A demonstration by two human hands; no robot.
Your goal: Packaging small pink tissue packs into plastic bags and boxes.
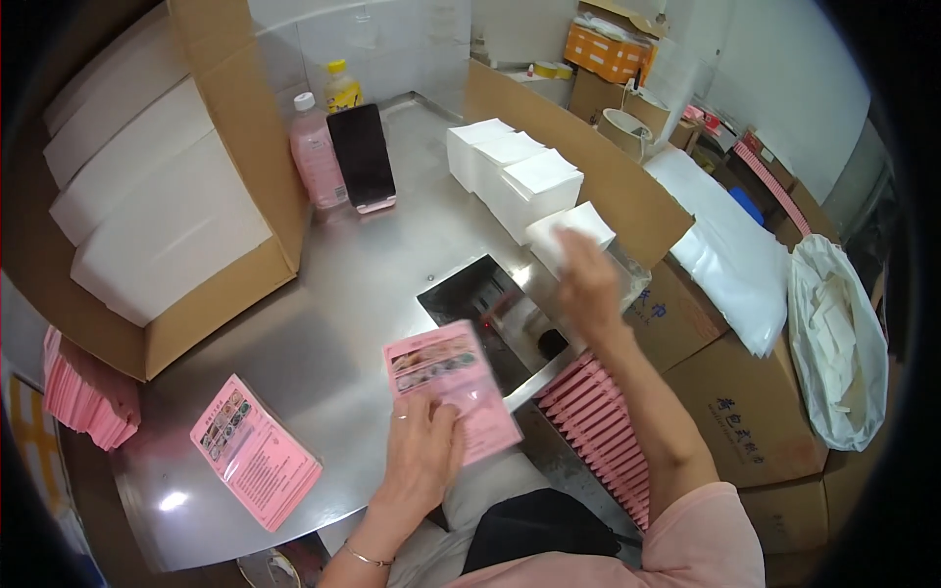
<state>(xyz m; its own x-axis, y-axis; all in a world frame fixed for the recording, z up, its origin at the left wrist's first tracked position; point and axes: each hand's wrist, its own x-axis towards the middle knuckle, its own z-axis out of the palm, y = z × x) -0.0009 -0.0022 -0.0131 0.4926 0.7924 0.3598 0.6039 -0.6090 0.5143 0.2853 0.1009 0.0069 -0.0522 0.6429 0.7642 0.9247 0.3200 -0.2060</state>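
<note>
My left hand [423, 441] is closed over the lower left part of a pink printed packet [472, 387], which lies at the edge of a square opening [490, 314] in the steel table. My right hand [588, 279] is smeared by motion. Its fingers reach the front stack of folded white paper napkins [593, 223], and their grip does not show clearly. More white napkin stacks [512, 176] stand behind it in a row. Left of my left hand lies a pile of pink printed packets [257, 456].
A large cardboard box [221, 314] of white napkin blocks stands at the left. Behind are a phone [363, 157] on a stand and two bottles. Many pink packets [598, 426] sit in a row below the table's right edge. A white bag [833, 343] hangs at far right.
</note>
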